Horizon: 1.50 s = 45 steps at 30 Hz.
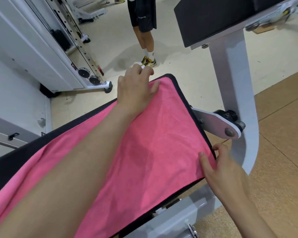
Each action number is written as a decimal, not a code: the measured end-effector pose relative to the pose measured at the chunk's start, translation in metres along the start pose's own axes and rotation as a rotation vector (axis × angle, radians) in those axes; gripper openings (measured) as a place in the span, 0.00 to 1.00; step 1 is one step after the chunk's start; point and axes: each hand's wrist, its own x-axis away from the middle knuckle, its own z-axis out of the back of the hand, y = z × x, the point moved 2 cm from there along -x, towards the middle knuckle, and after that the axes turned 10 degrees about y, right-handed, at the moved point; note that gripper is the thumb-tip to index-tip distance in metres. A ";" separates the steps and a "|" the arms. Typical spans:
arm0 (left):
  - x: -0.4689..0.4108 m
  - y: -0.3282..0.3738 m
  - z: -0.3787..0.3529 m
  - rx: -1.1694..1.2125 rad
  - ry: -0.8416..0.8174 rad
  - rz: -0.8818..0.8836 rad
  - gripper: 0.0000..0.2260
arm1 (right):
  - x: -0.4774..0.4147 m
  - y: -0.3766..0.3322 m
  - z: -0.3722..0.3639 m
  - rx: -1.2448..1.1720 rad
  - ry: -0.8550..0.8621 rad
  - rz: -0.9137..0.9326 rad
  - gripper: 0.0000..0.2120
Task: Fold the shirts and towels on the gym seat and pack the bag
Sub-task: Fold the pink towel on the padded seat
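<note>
Your pink towel (153, 134) lies spread flat on the black seat surface (24, 155). Your left hand (136, 88) grips its far corner, and your right hand (220, 167) pinches its near right corner.

Pink towel (155, 152), black seat (14, 160)

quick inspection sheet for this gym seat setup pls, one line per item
surface: black gym seat, mostly covered by the towel
job's things: pink towel spread flat on the seat; no shirts or bag seen
clutter: nothing seen
grips: right hand pinches the towel's near right corner; left hand at the far edge, thumb on the towel, fingers blurred
cables: black cable running to pulleys on the machine at left
surroundings: grey frame, black pad, another person's legs beyond
</note>
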 end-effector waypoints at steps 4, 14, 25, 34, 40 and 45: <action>0.069 0.017 0.018 0.064 0.049 -0.187 0.11 | -0.001 -0.011 0.002 -0.088 0.151 0.190 0.19; 0.149 0.004 0.042 0.073 -0.256 -0.069 0.22 | 0.004 -0.031 -0.013 0.099 0.003 0.362 0.23; 0.298 -0.135 0.199 -0.054 0.058 0.595 0.14 | 0.094 -0.185 -0.022 -0.564 -0.551 0.480 0.15; 0.321 -0.235 0.213 -0.208 -0.029 0.653 0.19 | 0.189 -0.290 -0.093 -0.763 -1.014 0.223 0.21; 0.286 -0.259 0.229 0.016 0.123 0.898 0.06 | 0.183 -0.323 -0.099 -0.799 -0.923 0.136 0.22; 0.267 -0.223 0.240 0.414 0.070 0.883 0.19 | 0.184 -0.333 -0.062 -1.027 -1.196 -0.087 0.11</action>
